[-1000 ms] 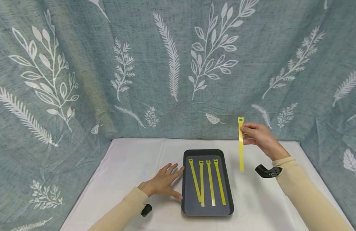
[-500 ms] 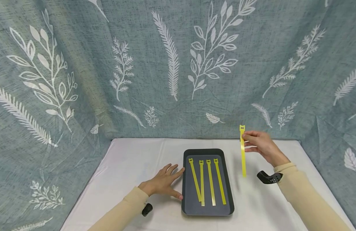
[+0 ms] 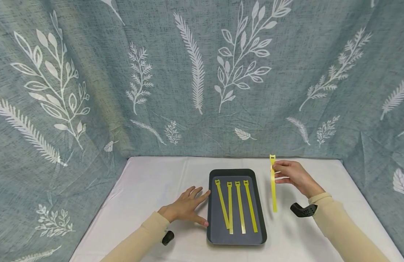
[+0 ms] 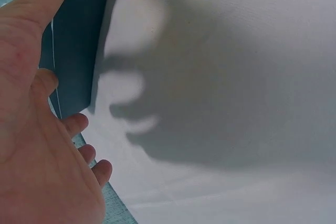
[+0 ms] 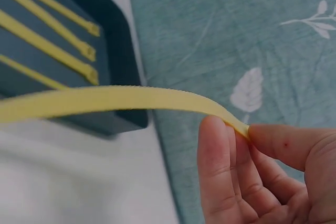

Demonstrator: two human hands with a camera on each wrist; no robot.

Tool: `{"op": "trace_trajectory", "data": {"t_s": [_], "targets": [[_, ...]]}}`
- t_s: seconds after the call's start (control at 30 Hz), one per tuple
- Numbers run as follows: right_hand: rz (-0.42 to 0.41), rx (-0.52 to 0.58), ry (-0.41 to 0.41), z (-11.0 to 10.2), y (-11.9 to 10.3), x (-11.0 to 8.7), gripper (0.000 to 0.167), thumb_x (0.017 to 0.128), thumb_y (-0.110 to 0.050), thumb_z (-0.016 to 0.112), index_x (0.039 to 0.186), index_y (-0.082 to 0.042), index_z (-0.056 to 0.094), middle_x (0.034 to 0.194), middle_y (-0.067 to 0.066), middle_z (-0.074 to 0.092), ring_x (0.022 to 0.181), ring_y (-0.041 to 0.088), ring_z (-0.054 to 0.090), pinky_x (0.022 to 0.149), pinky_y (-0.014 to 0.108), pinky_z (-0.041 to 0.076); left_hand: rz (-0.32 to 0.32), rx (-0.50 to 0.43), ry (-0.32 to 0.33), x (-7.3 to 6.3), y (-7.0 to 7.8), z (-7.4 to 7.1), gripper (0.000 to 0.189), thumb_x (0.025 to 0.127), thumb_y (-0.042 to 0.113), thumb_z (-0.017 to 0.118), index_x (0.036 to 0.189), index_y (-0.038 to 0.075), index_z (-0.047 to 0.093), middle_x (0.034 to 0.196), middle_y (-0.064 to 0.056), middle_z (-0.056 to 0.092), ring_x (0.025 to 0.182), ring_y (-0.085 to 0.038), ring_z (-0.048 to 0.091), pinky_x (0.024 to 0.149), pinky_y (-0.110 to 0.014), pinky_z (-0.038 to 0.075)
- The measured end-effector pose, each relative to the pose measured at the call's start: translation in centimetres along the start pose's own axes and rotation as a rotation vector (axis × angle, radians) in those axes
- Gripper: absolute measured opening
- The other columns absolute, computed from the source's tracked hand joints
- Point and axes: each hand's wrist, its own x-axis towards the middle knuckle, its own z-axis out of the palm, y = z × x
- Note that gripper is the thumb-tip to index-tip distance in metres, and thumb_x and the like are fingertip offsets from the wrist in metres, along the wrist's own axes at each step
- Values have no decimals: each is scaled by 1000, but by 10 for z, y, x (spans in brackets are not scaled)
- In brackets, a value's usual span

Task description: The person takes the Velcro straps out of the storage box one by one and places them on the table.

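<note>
A yellow hook-and-loop cable tie (image 3: 273, 189) hangs upright from my right hand (image 3: 295, 176), pinched between thumb and fingers just below its slotted head. It is held to the right of a dark grey tray (image 3: 261, 218); in the right wrist view the tie (image 5: 126, 98) bends in a curve away from the fingertips. Several more yellow cable ties (image 3: 240, 207) lie lengthwise in the tray, the leftmost slanting so its lower end meets its neighbour. My left hand (image 3: 187, 207) has its fingers spread at the tray's left rim, with fingertips and thumb right at the edge.
A white cloth covers the table (image 3: 149, 178). Behind and at both sides hangs a blue-green curtain (image 3: 175, 72) with white leaf prints. Black wrist devices (image 3: 303, 210) are worn at both sleeves.
My right hand has come down with the cable tie, staying to the right of the tray. The left hand and the ties in the tray keep their places.
</note>
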Motion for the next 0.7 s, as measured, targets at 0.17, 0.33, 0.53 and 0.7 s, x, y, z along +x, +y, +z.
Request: {"op": "trace_trajectory", "data": {"t_s": [0.17, 0.33, 0.53, 0.7], "targets": [[38, -17, -8, 6, 16, 2, 55, 104, -26, 59, 143, 11, 46, 108, 4, 67, 87, 10, 67, 80, 29, 61, -16, -13, -10, -1, 2, -1, 110, 76, 58, 83, 162, 21, 25, 168, -19, 20, 155, -49, 12, 122, -65, 17], [85, -28, 1, 9, 32, 6, 54, 104, -26, 59, 141, 11, 48, 107, 6, 67, 85, 10, 67, 78, 30, 61, -24, -20, -11, 0, 1, 1, 111, 76, 59, 83, 162, 22, 25, 168, -18, 19, 155, -48, 11, 123, -64, 17], [103, -41, 9, 11, 50, 10, 44, 104, -21, 57, 132, 13, 56, 101, 6, 66, 80, 9, 66, 74, 30, 61, -31, -31, -16, 0, 0, 2, 110, 76, 58, 82, 163, 23, 24, 169, -18, 19, 155, -47, 11, 123, -64, 17], [83, -37, 25, 15, 60, 14, 34, 103, -16, 58, 121, 13, 61, 87, 1, 66, 73, 8, 66, 69, 28, 61, -37, -38, -19, -1, -1, 2, 110, 77, 58, 82, 163, 23, 24, 169, -18, 18, 155, -47, 10, 123, -64, 17]]}}
